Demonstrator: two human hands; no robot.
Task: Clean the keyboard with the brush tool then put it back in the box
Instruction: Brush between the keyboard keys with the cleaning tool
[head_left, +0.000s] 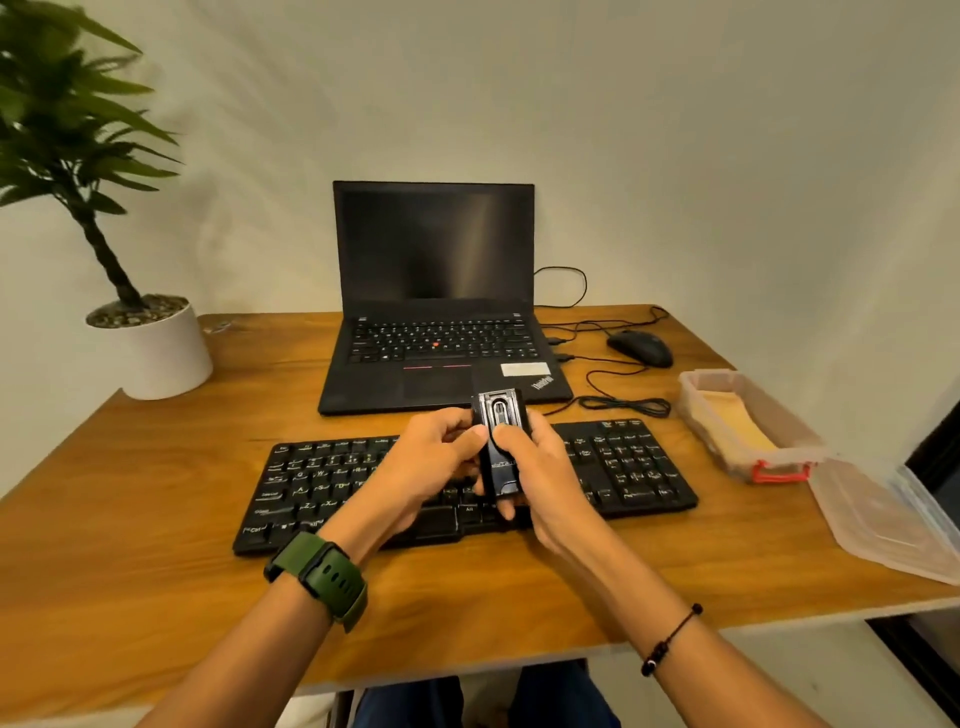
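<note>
My left hand (436, 457) and right hand (540, 467) both grip the brush tool (500, 447) above the keyboard (623, 462), fingers curled round it; laptop (436, 291) behind, box (748, 421) right on the tabletop (156, 493).

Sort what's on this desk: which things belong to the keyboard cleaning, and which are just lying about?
Job: brush tool, held by the left hand and right hand; keyboard beneath them; box, open; lid beside it.

Lying about: laptop, mouse, cables, plant.
</note>
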